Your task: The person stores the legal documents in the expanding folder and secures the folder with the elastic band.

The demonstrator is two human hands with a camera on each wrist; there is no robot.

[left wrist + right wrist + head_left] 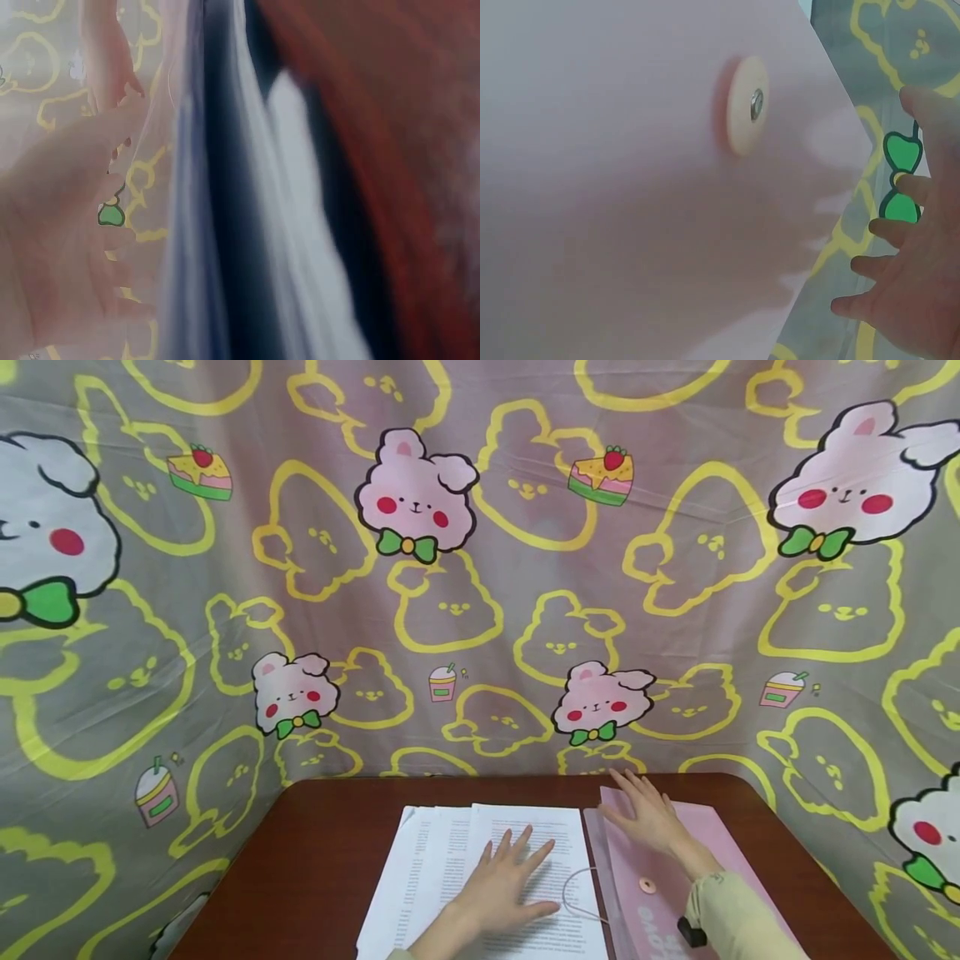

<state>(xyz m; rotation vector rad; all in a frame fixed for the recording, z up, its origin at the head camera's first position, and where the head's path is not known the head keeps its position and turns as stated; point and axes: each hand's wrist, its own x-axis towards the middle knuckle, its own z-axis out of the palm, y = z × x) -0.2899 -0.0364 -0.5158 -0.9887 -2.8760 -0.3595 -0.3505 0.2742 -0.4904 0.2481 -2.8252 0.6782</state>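
Note:
Printed sheets of paper point(427, 868) lie overlapping in several layers on the table. Over the top sheet is my left hand point(495, 889), its fingers spread. To the right lies a pink document folder point(723, 852) with a round button point(647, 885) and pale lettering. My right hand point(648, 814) is at the upper part of the folder, fingers straight and apart. A thin looped string point(565, 893) runs from the folder's left edge over the paper. In the right wrist view, the button point(748, 105) shows a metal rivet. Whether either palm presses down cannot be told.
The dark brown tabletop point(300, 868) reaches back to a patterned curtain point(517, 568) that hangs behind it and along both sides. A small black object point(692, 932) sits by the right sleeve point(738, 914).

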